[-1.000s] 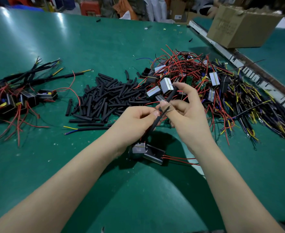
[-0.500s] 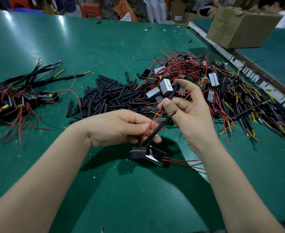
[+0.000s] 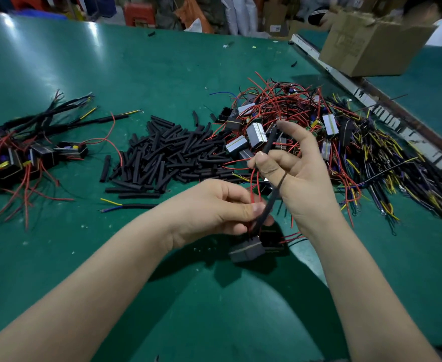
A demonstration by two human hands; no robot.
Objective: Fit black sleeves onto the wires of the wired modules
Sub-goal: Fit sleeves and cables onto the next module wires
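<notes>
**Sleeve halfway on, wires could still slip back out**

Green bench mat (image 3: 162,74) everywhere, with a cardboard box (image 3: 371,45) at the far right edge and a big heap of loose black sleeves (image 3: 170,155) in the middle. Finished modules (image 3: 18,155) sit off to the left, and the untouched tangle of wired modules (image 3: 306,121) is piled at the right.

What could go wrong, as I see it: the red wires (image 3: 252,186) loop out loose beside the black sleeve (image 3: 272,199) — if one strand isn't going into the tube with the others, it may bunch up or get left outside. The module (image 3: 246,250) also hangs low under the hands, just over the mat, so its weight could drag the wires back down out of the sleeve if the pinch loosens.

Fingers: the left hand (image 3: 214,207) is curled tight, thumb and forefinger pinching the sleeve and wires at the lower end, right above the module. The right hand (image 3: 293,173) pinches the upper part of a black sleeve between thumb and curled fingers, forefinger raised and half straight. Whether it's one long sleeve or two, I can't tell — there's some blur.
</notes>
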